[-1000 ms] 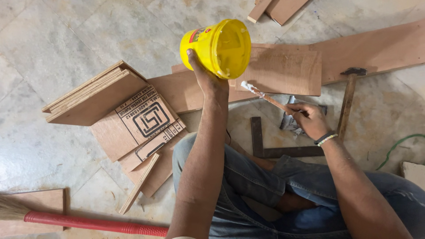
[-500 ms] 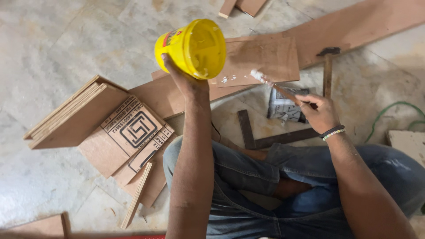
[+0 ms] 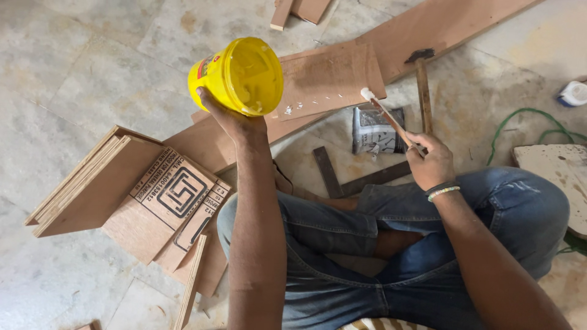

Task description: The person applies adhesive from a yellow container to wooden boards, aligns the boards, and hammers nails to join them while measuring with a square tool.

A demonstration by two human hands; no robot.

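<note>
My left hand [image 3: 229,119] grips a yellow plastic tub [image 3: 239,76] from below and tilts it, so its open mouth with white glue inside faces me. My right hand [image 3: 433,160] holds a thin wooden stick [image 3: 386,116] whose tip is coated in white glue. The tip hovers at the right edge of a brown plywood piece [image 3: 330,76] that carries a few white glue dabs near its lower left. I sit cross-legged on the floor in blue jeans.
A stack of plywood boards [image 3: 92,183] with a printed stamp lies at my left. A hammer [image 3: 422,85], a metal try square [image 3: 351,180] and a small grey packet [image 3: 373,131] lie ahead. A long plank [image 3: 452,21], a green cord [image 3: 526,122] and a white slab [image 3: 553,174] are at right.
The view has shifted, so everything sits lower and further right in frame. The tub stays tilted in my left hand, and the stick's glue tip has come nearer the plywood piece's edge.
</note>
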